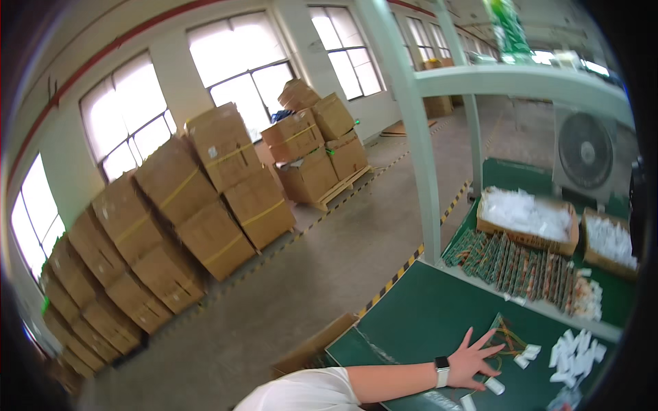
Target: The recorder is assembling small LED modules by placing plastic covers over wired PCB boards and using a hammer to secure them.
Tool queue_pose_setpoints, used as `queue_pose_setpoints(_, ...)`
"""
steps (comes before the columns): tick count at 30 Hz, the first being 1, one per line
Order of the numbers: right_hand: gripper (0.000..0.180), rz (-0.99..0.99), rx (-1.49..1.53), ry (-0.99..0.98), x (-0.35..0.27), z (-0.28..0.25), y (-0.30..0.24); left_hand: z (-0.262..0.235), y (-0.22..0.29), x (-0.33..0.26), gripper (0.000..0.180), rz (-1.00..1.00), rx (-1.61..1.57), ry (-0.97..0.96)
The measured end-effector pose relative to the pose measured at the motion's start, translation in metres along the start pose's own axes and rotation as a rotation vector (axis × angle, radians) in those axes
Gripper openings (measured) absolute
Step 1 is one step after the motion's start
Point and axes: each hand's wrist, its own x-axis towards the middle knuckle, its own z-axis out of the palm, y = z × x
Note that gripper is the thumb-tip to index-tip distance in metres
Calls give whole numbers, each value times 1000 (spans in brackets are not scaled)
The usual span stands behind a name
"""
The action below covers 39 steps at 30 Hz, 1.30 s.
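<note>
My left hand (473,359) reaches over the green tabletop (418,308) with its fingers spread, a white-banded watch on its wrist. Under and beside the fingertips lies a narrow green circuit board (497,322) with thin orange and yellow wires. It looks touched by the fingers, but I cannot tell how firmly. Small white plastic pieces (526,355) lie at the ends of the wires. Another white piece (494,385) sits close by the thumb. To the right spreads a loose pile of white plastic pieces (576,355). My right hand does not show.
Behind a pale frame post (428,171), rows of circuit boards (514,267) lie beside a cardboard tray of white parts (528,216) and a second box (608,240). A fan (586,147) stands behind them. Stacked cartons (212,233) line the windows at left. A green bottle (507,31) rests on the shelf.
</note>
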Motion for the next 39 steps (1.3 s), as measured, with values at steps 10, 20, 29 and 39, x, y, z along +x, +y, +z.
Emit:
queue_pose_setpoints(10, 28, 46, 22, 86, -30, -20, -30, 6, -17, -40, 48, 51, 346, 255)
queue_pose_setpoints(20, 20, 4, 251, 121, -37, -17, -52, -11, -19, -21, 55, -64, 142, 180)
queue_pose_setpoints(29, 22, 160, 366, -96, -40, 29, -61, 8, -25, -7, 46, 54, 195, 133)
queue_pose_setpoints(39, 21, -204, -279, -352, -45, 52, -70, 13, -21, -24, 51, 22, 257, 238)
